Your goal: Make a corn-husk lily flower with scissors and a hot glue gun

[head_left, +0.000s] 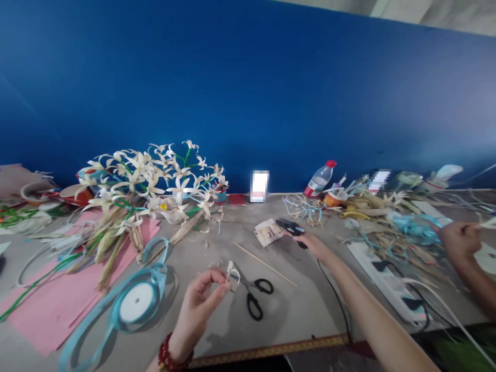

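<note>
My left hand (pixel 205 297), with a red bead bracelet at the wrist, pinches a small off-white strip (pixel 231 273) that looks like corn husk, bent into a loop. Just behind it lie scissors with black handles (pixel 253 306), flat on the table. My right hand (pixel 310 244) is stretched forward and grips a black glue gun (pixel 290 226), whose front end is over a printed paper packet (pixel 268 232). Part of the fingers is hidden by the gun. A thin wooden stick (pixel 267 265) lies between the two hands.
Left stand white husk flowers (pixel 155 181), pink paper (pixel 50 315) and a blue ribbon roll (pixel 135 302). A tilted bottle (pixel 320 178) and phone (pixel 259 186) stand behind. A power strip (pixel 387 284) lies right, near another person's hand (pixel 461 240). A black cord (pixel 335 294) crosses the table.
</note>
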